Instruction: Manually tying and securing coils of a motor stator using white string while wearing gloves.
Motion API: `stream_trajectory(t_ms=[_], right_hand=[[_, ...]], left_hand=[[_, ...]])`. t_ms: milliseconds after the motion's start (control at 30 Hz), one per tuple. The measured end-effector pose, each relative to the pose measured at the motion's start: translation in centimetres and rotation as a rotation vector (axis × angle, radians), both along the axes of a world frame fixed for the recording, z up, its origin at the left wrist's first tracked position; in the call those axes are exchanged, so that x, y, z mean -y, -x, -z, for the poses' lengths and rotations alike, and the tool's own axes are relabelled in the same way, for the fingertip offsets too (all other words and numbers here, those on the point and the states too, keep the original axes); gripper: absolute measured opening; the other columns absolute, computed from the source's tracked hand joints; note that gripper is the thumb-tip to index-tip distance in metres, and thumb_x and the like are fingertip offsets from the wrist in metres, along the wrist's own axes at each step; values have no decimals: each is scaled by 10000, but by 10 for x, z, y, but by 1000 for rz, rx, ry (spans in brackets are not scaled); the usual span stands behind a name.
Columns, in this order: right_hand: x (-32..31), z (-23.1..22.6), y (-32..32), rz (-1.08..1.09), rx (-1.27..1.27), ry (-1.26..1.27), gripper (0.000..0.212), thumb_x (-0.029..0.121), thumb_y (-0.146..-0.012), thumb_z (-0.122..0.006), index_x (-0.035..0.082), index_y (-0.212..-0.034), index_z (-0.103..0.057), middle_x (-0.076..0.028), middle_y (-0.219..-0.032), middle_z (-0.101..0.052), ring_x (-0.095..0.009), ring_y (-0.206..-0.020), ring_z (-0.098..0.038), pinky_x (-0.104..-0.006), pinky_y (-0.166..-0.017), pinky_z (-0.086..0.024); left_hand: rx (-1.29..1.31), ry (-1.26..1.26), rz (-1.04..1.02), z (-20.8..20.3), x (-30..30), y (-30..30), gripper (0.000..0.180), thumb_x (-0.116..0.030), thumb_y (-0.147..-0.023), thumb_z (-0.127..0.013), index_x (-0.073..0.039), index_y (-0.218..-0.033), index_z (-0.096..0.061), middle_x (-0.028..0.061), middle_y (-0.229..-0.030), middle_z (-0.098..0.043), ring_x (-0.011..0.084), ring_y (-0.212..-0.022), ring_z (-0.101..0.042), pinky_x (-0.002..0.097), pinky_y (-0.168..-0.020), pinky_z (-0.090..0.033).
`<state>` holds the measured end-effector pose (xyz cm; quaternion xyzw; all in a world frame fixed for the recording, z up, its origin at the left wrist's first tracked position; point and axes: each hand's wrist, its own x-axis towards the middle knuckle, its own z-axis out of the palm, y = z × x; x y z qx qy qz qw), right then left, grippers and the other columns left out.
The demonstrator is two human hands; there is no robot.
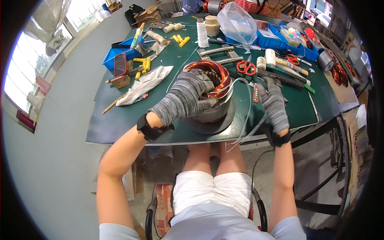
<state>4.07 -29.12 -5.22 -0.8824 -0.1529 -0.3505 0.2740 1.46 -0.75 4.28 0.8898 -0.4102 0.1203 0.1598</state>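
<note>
A motor stator with a ring of copper windings stands on a dark round base near the table's front edge. My left hand, in a grey knit glove, grips the near-left side of the windings, with some fingers over the rim and the thumb along the front. White lacing cord trails from the stator's right side and hangs past the table edge. My right hand, also gloved, is over the table beside a red-and-silver tool and a long black tool. Its fingertips are blurred.
Red-handled scissors, a metal frame and a white thread spool sit beyond the stator. Blue bins line the back right. At left are a blue tray, a phone and a white cloth.
</note>
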Motion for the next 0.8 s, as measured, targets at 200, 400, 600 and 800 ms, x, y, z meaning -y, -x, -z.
stream_trajectory(t_ms=[200, 400, 600, 800], right_hand=[[-70, -20, 80, -267, 134, -64, 358, 13, -810, -576, 63, -1164, -580, -101, -994, -598, -250, -863, -579, -310, -807, -471], [-109, -11, 71, -210, 114, -184, 455, -32, -764, -612, 105, -1194, -559, -107, -998, -601, -249, -871, -588, -329, -765, -484], [-106, -1, 76, -130, 104, -251, 536, -15, -765, -621, 114, -1268, -490, -97, -1012, -599, -159, -789, -584, -286, -702, -485], [-129, -13, 57, -66, 144, -156, 599, -3, -781, -576, 115, -1341, -397, -136, -1025, -539, -258, -766, -567, -349, -717, -487]], left_hand=[[-38, -109, -93, 7, -11, 3, 458, -359, -798, -617, -25, -1108, -578, 176, -1081, -588, 343, -1059, -534, 421, -947, -402], [-137, -85, -75, 11, -1, -7, 473, -367, -803, -587, -56, -1156, -541, 185, -1020, -604, 337, -979, -577, 418, -895, -433], [-128, -116, -62, 6, -3, -6, 470, -353, -812, -575, -50, -1170, -545, 207, -1042, -600, 350, -959, -583, 419, -877, -439], [-113, -142, -52, 1, 4, -6, 452, -359, -831, -548, -48, -1159, -562, 215, -1114, -574, 360, -1019, -557, 425, -929, -410]])
